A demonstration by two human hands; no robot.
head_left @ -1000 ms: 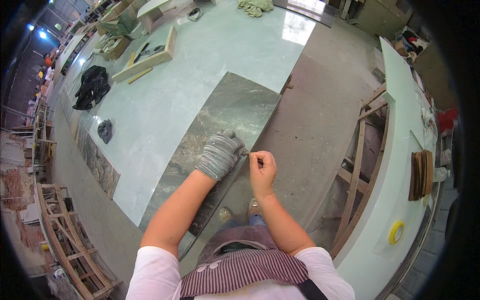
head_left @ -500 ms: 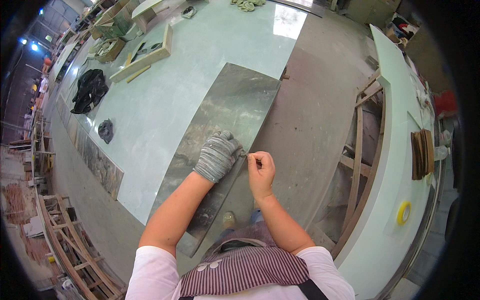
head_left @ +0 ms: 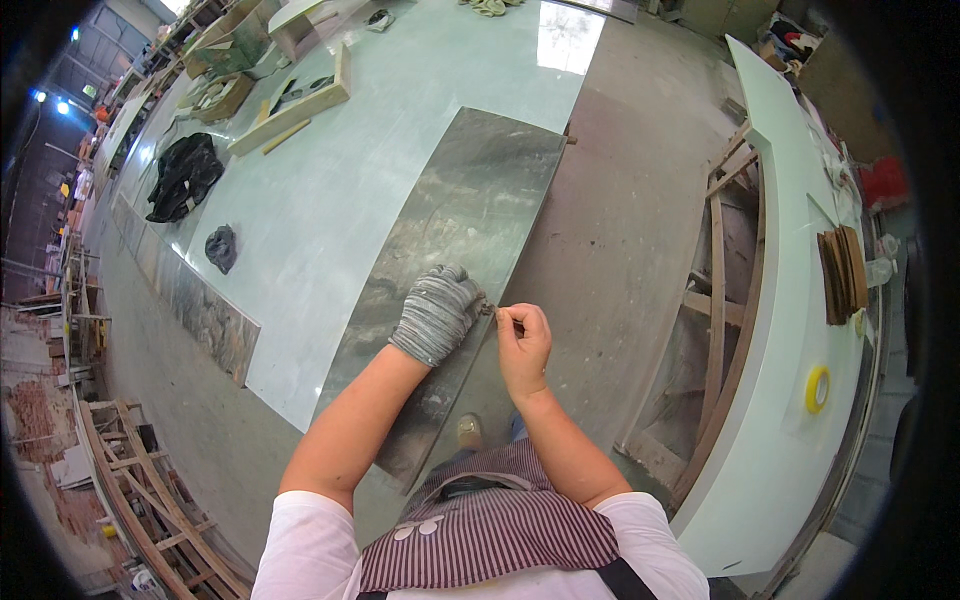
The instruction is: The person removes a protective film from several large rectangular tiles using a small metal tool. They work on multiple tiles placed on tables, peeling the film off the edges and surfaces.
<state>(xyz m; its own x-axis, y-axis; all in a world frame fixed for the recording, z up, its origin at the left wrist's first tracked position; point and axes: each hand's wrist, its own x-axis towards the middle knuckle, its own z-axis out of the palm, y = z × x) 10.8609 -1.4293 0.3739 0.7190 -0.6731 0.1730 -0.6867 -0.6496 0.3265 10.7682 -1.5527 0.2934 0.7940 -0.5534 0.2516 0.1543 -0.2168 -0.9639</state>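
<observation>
A long dark grey stone slab (head_left: 440, 235) with cloudy brown and pale veining lies in front of me, along the right side of a glossy pale green surface. My left hand (head_left: 437, 315), in a striped grey knitted glove, is over the slab with its fingers curled in. At its fingertips is a small dark bit (head_left: 486, 307), too small to name. Just right of it, beside the slab's right edge, my bare right hand (head_left: 524, 345) is closed in a pinch. What its fingertips hold, if anything, cannot be made out.
The pale green surface (head_left: 310, 230) carries a black plastic bag (head_left: 186, 178), a small dark bundle (head_left: 221, 248) and an open frame (head_left: 300, 105). On the pale bench at right are brown sheets (head_left: 842, 275) and yellow tape (head_left: 817, 389). A wooden rack (head_left: 150, 490) stands lower left.
My hands keep almost the same pose and remain close together by the slab's edge. The slab and surroundings have shifted slightly in view.
</observation>
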